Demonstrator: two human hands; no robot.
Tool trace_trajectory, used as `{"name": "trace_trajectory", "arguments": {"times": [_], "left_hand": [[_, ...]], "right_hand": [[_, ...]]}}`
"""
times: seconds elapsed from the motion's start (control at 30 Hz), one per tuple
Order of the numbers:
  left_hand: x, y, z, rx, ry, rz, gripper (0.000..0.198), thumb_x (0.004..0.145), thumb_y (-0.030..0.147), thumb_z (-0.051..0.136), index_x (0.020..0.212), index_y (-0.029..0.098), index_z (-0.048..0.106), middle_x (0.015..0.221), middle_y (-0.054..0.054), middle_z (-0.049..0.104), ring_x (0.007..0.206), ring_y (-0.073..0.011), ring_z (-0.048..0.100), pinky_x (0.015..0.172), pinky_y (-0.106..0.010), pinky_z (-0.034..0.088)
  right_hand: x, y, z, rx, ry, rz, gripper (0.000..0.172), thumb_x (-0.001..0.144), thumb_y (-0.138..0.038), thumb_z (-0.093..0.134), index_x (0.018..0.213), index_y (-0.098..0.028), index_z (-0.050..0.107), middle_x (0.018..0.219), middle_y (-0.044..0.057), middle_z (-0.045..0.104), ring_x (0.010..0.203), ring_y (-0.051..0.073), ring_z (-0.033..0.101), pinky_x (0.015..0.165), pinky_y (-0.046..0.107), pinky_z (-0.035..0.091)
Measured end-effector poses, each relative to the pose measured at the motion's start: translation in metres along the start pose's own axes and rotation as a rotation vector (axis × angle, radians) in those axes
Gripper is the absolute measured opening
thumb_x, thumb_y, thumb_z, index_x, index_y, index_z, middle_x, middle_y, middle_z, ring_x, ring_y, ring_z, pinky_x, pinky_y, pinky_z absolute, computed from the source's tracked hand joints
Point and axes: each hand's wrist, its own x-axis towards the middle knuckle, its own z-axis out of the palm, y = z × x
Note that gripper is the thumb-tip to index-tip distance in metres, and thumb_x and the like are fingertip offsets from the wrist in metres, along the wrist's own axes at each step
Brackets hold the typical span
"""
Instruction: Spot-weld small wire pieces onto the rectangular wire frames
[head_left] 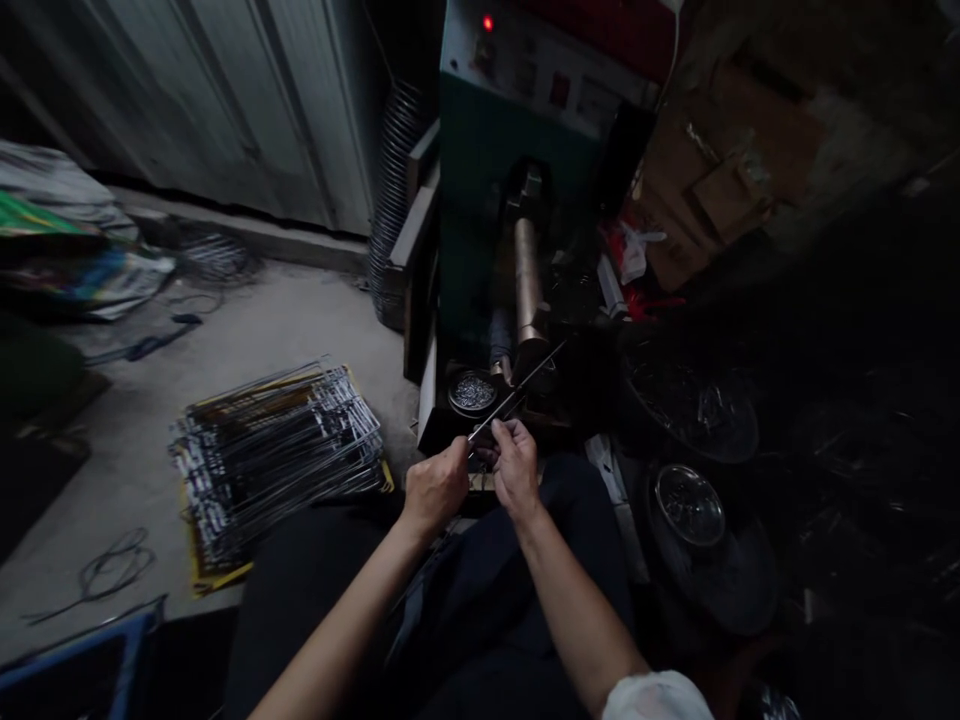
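Observation:
My left hand (436,487) is closed round the near end of a thin metal rod (534,372). The rod slants up and to the right, its far end by the lower tip of a copper-coloured cylindrical arm (528,270) on a green machine (472,200). Close beside it, my right hand (514,464) has its thumb and fingers pinched together; what they grip is hidden in the dimness. A round dish of small shiny metal pieces (473,391) stands just beyond my hands, at the machine's base.
Bent wire frames (277,450) lie piled on the floor at left. A clear round bowl (690,505) and a dark basin with wire pieces (686,405) stand at right. A coiled hose (390,200) hangs left of the machine. Loose wire (116,562) lies at lower left.

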Motion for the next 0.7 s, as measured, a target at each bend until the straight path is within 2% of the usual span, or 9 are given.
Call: {"name": "trace_trajectory", "arguments": {"times": [0.33, 0.7], "left_hand": [[0.024, 0.004, 0.005, -0.043, 0.065, 0.036, 0.022, 0.092, 0.01, 0.04, 0.086, 0.016, 0.061, 0.059, -0.004, 0.066, 0.057, -0.0216, 0.068, 0.046, -0.029, 0.029], [0.037, 0.011, 0.006, -0.078, 0.1, 0.067, 0.023, 0.093, 0.011, 0.039, 0.086, 0.017, 0.06, 0.065, -0.004, 0.067, 0.057, -0.0195, 0.067, 0.045, -0.029, 0.029]], "right_hand": [[0.02, -0.009, 0.001, -0.051, 0.028, -0.047, 0.034, 0.073, -0.041, 0.077, 0.077, -0.02, 0.051, 0.069, -0.003, 0.066, 0.059, 0.012, 0.065, 0.055, 0.022, 0.055], [0.033, -0.017, -0.001, -0.056, 0.054, -0.064, 0.033, 0.071, -0.04, 0.077, 0.084, -0.021, 0.053, 0.072, -0.004, 0.067, 0.059, 0.013, 0.066, 0.058, 0.025, 0.056]]}}
